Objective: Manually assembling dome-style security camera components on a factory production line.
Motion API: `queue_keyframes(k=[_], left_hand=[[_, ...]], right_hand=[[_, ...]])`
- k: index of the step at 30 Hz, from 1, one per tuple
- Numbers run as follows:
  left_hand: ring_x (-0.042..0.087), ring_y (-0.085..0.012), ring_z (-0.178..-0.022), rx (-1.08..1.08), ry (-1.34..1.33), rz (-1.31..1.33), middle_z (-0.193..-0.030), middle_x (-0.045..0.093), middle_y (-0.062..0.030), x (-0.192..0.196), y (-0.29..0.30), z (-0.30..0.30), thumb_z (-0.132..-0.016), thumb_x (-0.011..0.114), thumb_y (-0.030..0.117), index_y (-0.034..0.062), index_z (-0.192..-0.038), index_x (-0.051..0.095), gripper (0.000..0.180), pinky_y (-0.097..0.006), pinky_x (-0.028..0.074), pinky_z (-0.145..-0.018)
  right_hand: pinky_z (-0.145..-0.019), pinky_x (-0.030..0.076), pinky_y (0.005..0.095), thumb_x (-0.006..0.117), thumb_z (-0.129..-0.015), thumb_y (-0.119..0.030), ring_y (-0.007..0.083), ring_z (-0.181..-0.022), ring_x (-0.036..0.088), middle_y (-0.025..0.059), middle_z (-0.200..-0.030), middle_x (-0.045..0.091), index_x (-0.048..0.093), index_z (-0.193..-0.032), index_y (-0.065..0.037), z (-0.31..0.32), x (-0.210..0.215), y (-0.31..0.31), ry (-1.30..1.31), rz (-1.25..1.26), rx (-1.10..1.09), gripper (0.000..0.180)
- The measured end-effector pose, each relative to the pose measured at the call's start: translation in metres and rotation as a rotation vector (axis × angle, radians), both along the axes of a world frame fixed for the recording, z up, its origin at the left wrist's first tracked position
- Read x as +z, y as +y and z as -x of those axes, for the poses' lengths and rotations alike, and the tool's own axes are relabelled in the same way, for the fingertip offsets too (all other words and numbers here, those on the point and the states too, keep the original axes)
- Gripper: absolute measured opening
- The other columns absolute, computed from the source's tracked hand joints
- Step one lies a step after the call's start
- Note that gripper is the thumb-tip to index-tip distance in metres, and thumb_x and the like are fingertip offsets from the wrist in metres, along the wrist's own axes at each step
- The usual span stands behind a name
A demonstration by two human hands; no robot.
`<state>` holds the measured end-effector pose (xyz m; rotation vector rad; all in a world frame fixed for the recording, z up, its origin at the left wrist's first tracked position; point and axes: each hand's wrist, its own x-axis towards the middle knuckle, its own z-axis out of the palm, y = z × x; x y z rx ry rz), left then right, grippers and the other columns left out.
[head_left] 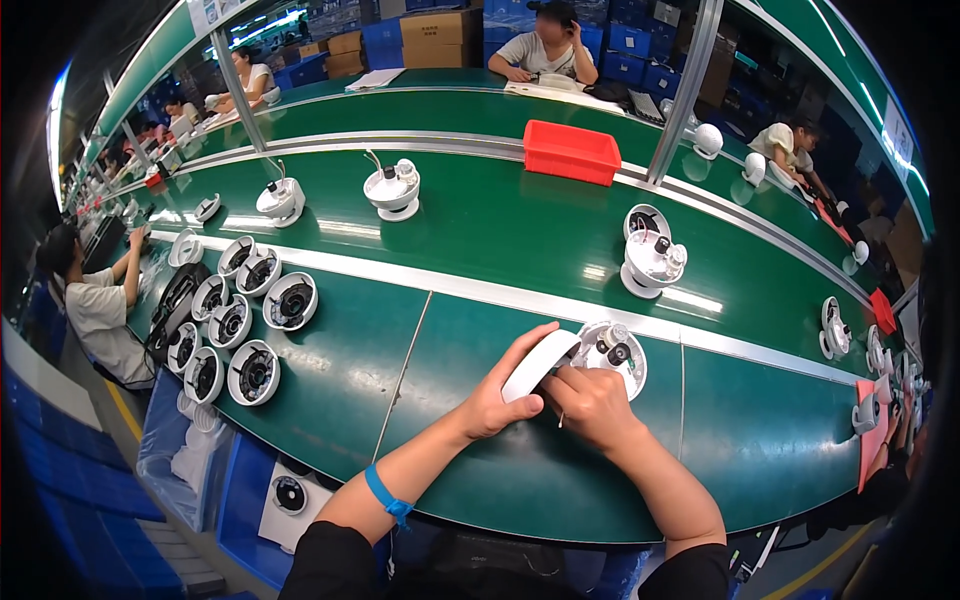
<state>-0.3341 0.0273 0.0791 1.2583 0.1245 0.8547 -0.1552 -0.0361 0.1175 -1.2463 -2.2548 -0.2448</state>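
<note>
My left hand (497,396) is wrapped round a white round housing cover (540,367), tilted up on its edge above the green bench. My right hand (596,405) is closed at the cover's inner side, fingers bent together; whatever they pinch is hidden behind them. Just beyond, a white round housing base (633,372) with a black motor-like part and a clear cylinder inside stands close to the cover. Whether cover and base are joined by wires I cannot tell. A blue strap (387,496) circles my left wrist.
Several white covers with black inner rings (253,372) lie at the bench's left. Beyond a metal rail, a green conveyor belt carries white assemblies (392,189) and another assembly (653,264). A red bin (571,152) stands at its far edge. Co-workers sit left, right and opposite.
</note>
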Motion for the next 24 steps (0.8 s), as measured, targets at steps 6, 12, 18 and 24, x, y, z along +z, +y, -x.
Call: queue_keyframes(k=[6,12,18,24], left_hand=[[0.046,-0.0259,-0.139,-0.025,-0.106,0.215,-0.150,0.046,-0.0151,0.000,0.000,-0.004,-0.090,0.071,0.051,0.0052,-0.161,0.022,0.097,-0.038,0.033,-0.118],[0.060,-0.0232,-0.126,0.062,-0.185,0.656,-0.138,0.059,-0.0112,-0.010,0.012,-0.003,-0.107,0.041,0.052,0.0061,-0.149,0.043,0.062,-0.041,0.049,-0.107],[0.065,-0.0260,-0.113,-0.061,-0.177,0.623,-0.132,0.063,-0.0099,-0.013,0.011,0.002,-0.106,0.040,0.057,0.0136,-0.148,0.045,0.061,-0.046,0.059,-0.080],[0.057,-0.0258,-0.128,-0.063,-0.108,0.585,-0.145,0.053,-0.0117,-0.012,0.011,0.010,-0.105,0.042,0.057,0.0136,-0.160,0.027,0.072,-0.044,0.050,-0.103]], right_hand=[[-0.050,0.051,0.0383,0.071,-0.077,-0.008,0.0247,-0.061,0.066,0.0055,-0.080,0.059,0.067,-0.096,-0.007,0.002,0.010,-0.003,0.100,0.070,0.025,0.020],[-0.081,0.059,0.0381,0.065,-0.078,0.007,0.0359,-0.096,0.069,0.0169,-0.111,0.067,0.065,-0.116,0.002,-0.013,0.013,0.002,0.461,0.316,0.147,0.038],[-0.071,0.059,0.0361,0.057,-0.083,0.011,0.0302,-0.082,0.075,0.0165,-0.089,0.072,0.064,-0.109,0.005,0.004,0.009,0.001,0.749,0.491,0.016,0.027],[-0.061,0.058,0.0367,0.067,-0.081,0.001,0.0313,-0.069,0.072,0.0156,-0.085,0.073,0.069,-0.100,-0.001,0.021,0.008,0.001,0.515,0.264,0.012,0.019]])
